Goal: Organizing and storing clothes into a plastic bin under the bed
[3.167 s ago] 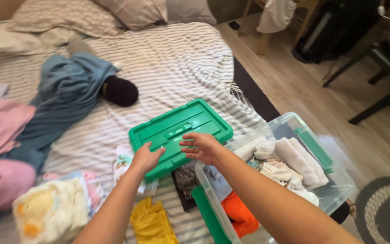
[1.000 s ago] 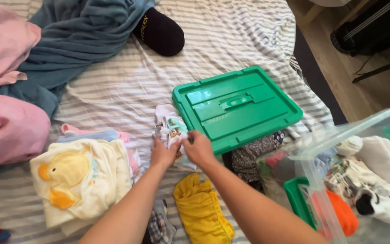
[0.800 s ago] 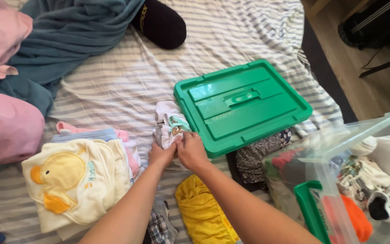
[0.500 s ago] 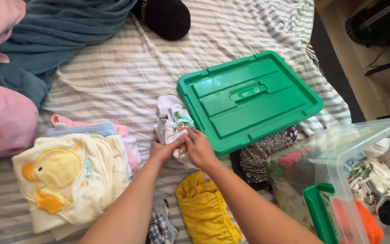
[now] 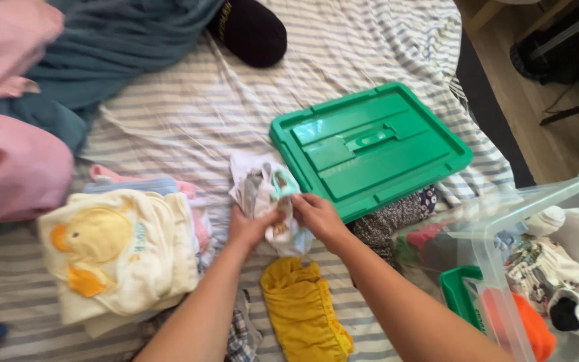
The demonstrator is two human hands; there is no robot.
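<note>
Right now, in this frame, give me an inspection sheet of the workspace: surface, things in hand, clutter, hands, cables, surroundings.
Surface: striped bedsheet, wrinkled.
Things in hand: small white printed garment, bunched, beside the green lid.
Clutter: yellow garment; folded cream duck garment on a stack; blue blanket; pink fabric; dark cap; clear bin filled with clothes.
Hands: left hand and right hand both grip the white garment.
Cables: one thin cable on the floor.
Surroundings: wooden floor; black bag.
</note>
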